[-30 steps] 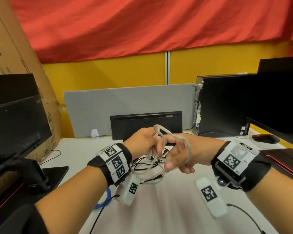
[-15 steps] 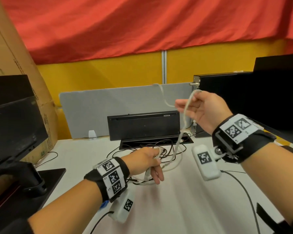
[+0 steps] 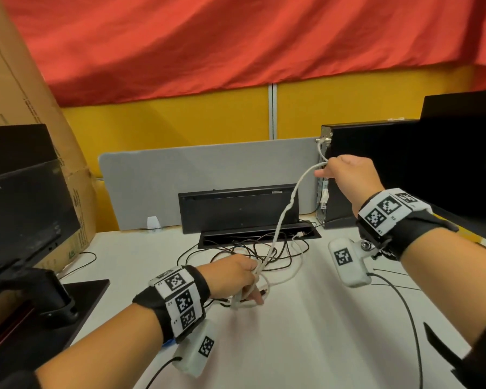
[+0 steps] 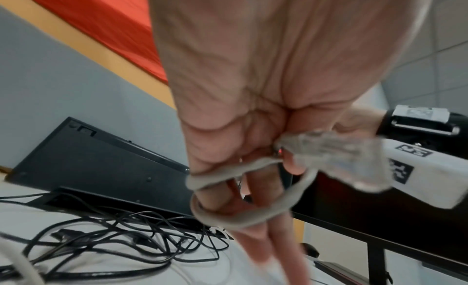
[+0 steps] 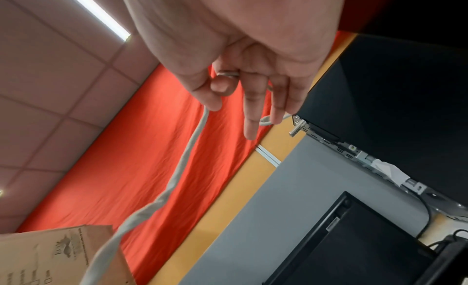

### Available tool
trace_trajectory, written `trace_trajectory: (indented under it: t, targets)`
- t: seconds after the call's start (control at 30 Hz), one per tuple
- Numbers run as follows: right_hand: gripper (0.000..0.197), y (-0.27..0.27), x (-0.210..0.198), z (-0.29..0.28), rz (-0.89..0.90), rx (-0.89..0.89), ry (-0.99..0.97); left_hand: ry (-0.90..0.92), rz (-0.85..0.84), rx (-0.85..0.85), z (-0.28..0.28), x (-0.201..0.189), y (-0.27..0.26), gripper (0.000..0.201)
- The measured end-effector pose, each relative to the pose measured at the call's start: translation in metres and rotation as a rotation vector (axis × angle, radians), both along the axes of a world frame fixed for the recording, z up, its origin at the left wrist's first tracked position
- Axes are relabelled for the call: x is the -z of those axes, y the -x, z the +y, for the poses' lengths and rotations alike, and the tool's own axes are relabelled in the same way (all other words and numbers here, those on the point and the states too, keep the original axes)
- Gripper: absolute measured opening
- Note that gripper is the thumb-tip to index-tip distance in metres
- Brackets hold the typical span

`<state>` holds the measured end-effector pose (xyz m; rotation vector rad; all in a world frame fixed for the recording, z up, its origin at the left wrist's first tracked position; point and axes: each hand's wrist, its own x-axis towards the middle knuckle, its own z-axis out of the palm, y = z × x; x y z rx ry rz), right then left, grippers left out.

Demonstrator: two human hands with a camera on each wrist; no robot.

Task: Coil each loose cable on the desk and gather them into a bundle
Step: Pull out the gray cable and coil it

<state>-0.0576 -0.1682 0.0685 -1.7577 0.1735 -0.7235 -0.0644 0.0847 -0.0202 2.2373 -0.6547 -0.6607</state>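
Note:
A pale grey cable (image 3: pixel 285 211) stretches from my left hand (image 3: pixel 247 279), low over the white desk (image 3: pixel 292 332), up to my right hand (image 3: pixel 324 171), raised beside the black PC tower. In the left wrist view the left hand's (image 4: pixel 253 139) fingers carry loops of the cable (image 4: pixel 243 215) and a clear plug (image 4: pixel 329 155) sticks out of the grip. The right hand (image 5: pixel 228 89) pinches the cable (image 5: pixel 187 155) between thumb and forefinger, with a short tail curling past it. A tangle of thin black cables (image 3: pixel 236 248) lies on the desk behind the left hand.
A black keyboard (image 3: pixel 236 209) stands on edge against the grey divider (image 3: pixel 180 175). The PC tower (image 3: pixel 371 169) and a monitor (image 3: pixel 460 153) fill the right side. Another monitor (image 3: pixel 20 203) and a cardboard box (image 3: pixel 26 108) stand at the left.
The hands were together with the loops between them. The right hand has since risen and gone right toward the tower, drawing the cable taut, while the left hand dropped to the desk.

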Motion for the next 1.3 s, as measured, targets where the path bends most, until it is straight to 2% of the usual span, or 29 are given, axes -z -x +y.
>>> trace_trajectory:
  t: [0.1, 0.17, 0.27, 0.33, 0.4, 0.47, 0.53, 0.63, 0.7, 0.73, 0.83, 0.87, 0.9, 0.97, 1.03, 1.07, 1.1, 1.13, 1.23, 1.3]
  targets:
    - [0.019, -0.006, 0.000, -0.011, 0.033, 0.069, 0.023, 0.105, 0.104, 0.013, 0.003, 0.002, 0.004, 0.029]
    - [0.022, -0.013, 0.000, -0.023, 0.073, 0.101, 0.012, 0.230, 0.158, 0.004, 0.006, -0.001, 0.007, 0.035]
    - [0.021, -0.022, 0.011, -0.041, 0.184, 0.101, 0.060, 0.533, 0.251, 0.020, 0.011, -0.014, 0.011, 0.051]
    - [0.022, -0.023, 0.024, -0.045, 0.319, 0.074, 0.186, 0.760, 0.362, 0.048, 0.016, -0.025, 0.010, 0.062]
    - [0.013, -0.024, 0.038, -0.042, 0.476, 0.021, 0.443, 0.974, 0.435, 0.064, 0.019, -0.036, 0.008, 0.057]
    - [0.015, -0.021, 0.053, -0.031, 0.578, -0.018, 0.719, 1.142, 0.461, 0.030, 0.018, -0.048, 0.004, 0.050]
    - [0.017, -0.018, 0.064, -0.016, 0.555, -0.054, 0.780, 1.262, 0.438, -0.039, 0.018, -0.057, -0.001, 0.047]
    - [0.027, -0.013, 0.075, -0.001, 0.554, -0.113, 0.858, 1.322, 0.322, -0.161, 0.021, -0.065, -0.010, 0.044]
    - [0.023, -0.010, 0.079, 0.004, 0.573, -0.141, 0.750, 1.344, 0.281, -0.214, 0.025, -0.064, -0.016, 0.042]
    - [0.021, -0.009, 0.081, 0.008, 0.535, -0.195, 0.629, 1.366, 0.272, -0.229, 0.027, -0.063, -0.018, 0.042]
    - [0.031, 0.001, 0.088, 0.018, 0.412, -0.432, -0.098, 1.443, 0.255, -0.245, 0.031, -0.061, -0.025, 0.037]
    - [0.031, 0.004, 0.089, 0.018, 0.390, -0.446, -0.251, 1.458, 0.257, -0.242, 0.032, -0.061, -0.027, 0.033]
    - [0.028, 0.006, 0.092, 0.019, 0.393, -0.435, -0.286, 1.463, 0.255, -0.245, 0.033, -0.062, -0.028, 0.029]
    - [0.020, 0.009, 0.096, 0.024, 0.391, -0.395, -0.172, 1.458, 0.231, -0.235, 0.034, -0.064, -0.028, 0.032]
    - [0.015, 0.012, 0.096, 0.028, 0.319, -0.321, 0.107, 1.442, 0.194, -0.217, 0.034, -0.066, -0.029, 0.034]
    - [0.015, 0.014, 0.097, 0.029, 0.264, -0.286, 0.296, 1.462, 0.195, -0.224, 0.034, -0.067, -0.030, 0.026]
    - [0.017, 0.018, 0.099, 0.030, 0.217, -0.281, 0.467, 1.497, 0.205, -0.245, 0.035, -0.068, -0.032, 0.020]
    - [0.019, 0.021, 0.101, 0.032, 0.201, -0.314, 0.563, 1.535, 0.209, -0.272, 0.036, -0.068, -0.035, 0.022]
    - [0.022, 0.034, 0.101, 0.041, 0.301, -0.473, 0.679, 1.553, 0.185, -0.359, 0.036, -0.066, -0.043, 0.040]
    - [0.026, 0.040, 0.096, 0.048, 0.352, -0.533, 0.758, 1.359, 0.046, -0.423, 0.033, -0.060, -0.045, 0.042]
